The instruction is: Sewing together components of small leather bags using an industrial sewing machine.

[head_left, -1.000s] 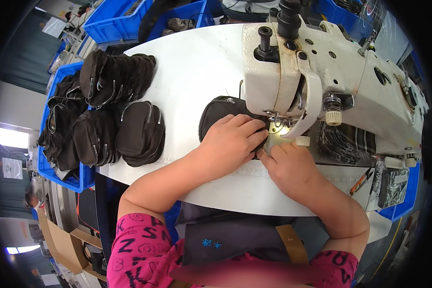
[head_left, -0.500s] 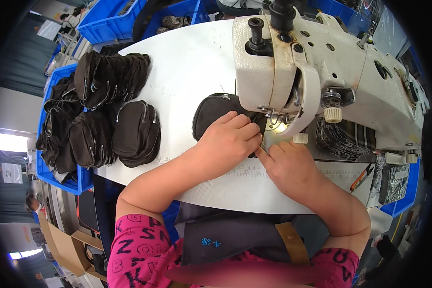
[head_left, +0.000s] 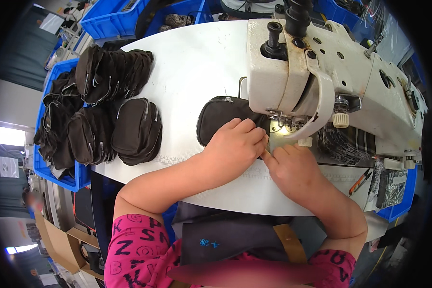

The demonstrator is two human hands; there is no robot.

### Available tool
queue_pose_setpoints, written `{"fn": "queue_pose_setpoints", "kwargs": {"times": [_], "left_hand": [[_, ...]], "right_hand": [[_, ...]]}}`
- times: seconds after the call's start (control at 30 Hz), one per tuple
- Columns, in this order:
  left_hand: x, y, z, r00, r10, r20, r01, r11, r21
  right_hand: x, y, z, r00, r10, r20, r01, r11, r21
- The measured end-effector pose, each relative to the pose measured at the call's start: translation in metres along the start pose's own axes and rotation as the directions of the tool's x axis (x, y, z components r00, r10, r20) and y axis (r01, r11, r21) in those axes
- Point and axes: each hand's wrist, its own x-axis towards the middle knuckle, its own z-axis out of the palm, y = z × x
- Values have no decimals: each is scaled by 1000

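A dark zippered pouch lies flat on the white sewing table, its right edge beside the needle area of a sewing machine. Curled over its lower right part, my left hand presses and grips the fabric. My right hand is closed just to the right. Its index fingertip meets the left fingers at the pouch's lower right corner. What the right fingers pinch there is mostly hidden. A lamp lights the metal plate between the pouch and the machine's white guard.
Stacked dark pouches stand at the left, partly in a blue crate. The machine's white body fills the upper right. Striped dark fabric pieces lie under its arm. Orange-handled snips lie at the right.
The view has shifted slightly, with the machine sitting farther right in it. Both hands and the pouch appear slightly lower and to the right; more of the metal plate shows beside the pouch.
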Motion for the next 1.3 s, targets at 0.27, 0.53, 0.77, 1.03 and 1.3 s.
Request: {"fn": "queue_pose_setpoints", "kwargs": {"times": [0.27,0.53,0.77,1.03,1.3], "left_hand": [[5,-10,8,999,-33,-25,33,999,-8],[16,-11,5,998,-51,-27,50,999,-19],[2,-35,-24,972,-170,162,225,875,-429],[4,-29,-26,952,-296,76,305,904,-300],[14,-13,-18,956,-220,-193,190,968,-163]], "right_hand": [[0,3,6,998,54,36,-50,994,-93],[1,12,4,997,66,-31,-70,988,-140],[8,18,16,994,66,-89,-70,996,-48],[14,12,7,969,152,-194,-151,988,24],[21,19,29,932,68,-356,-180,940,-290]]}}
